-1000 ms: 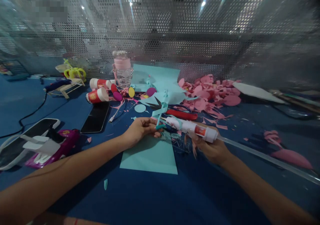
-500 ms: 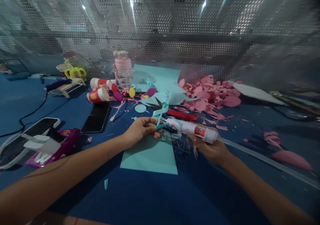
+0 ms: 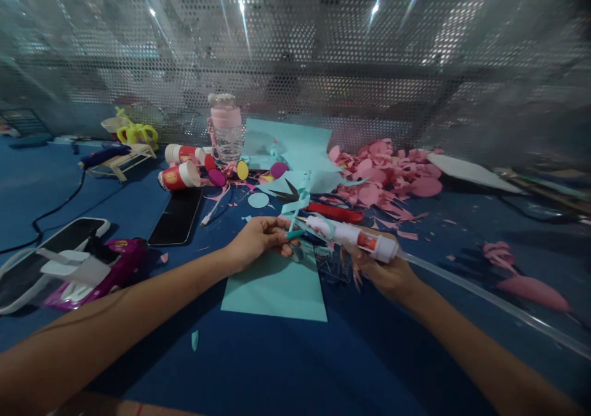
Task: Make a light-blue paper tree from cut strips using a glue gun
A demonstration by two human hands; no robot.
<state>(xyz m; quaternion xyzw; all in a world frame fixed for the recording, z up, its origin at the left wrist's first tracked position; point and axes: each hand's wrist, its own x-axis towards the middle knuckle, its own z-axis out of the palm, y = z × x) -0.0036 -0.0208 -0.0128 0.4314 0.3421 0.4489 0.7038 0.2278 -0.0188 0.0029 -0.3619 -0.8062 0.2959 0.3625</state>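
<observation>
Teal paper strip (image 3: 295, 210) pinched in left hand (image 3: 258, 239) | white plastic glue gun (image 3: 353, 239) gripped by right hand (image 3: 385, 274)

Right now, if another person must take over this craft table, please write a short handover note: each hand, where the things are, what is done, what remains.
Left hand: pinches the low end of a teal paper strip over the teal sheet.
Right hand: grips the glue tube, nozzle toward the strip.
Nearby: red scissors behind the tube, pink scraps to the right, phone and cups to the left.
Done: strips and circles are cut.
Left: the strip seems not yet stuck; whether glue is on it, I cannot tell.
</observation>
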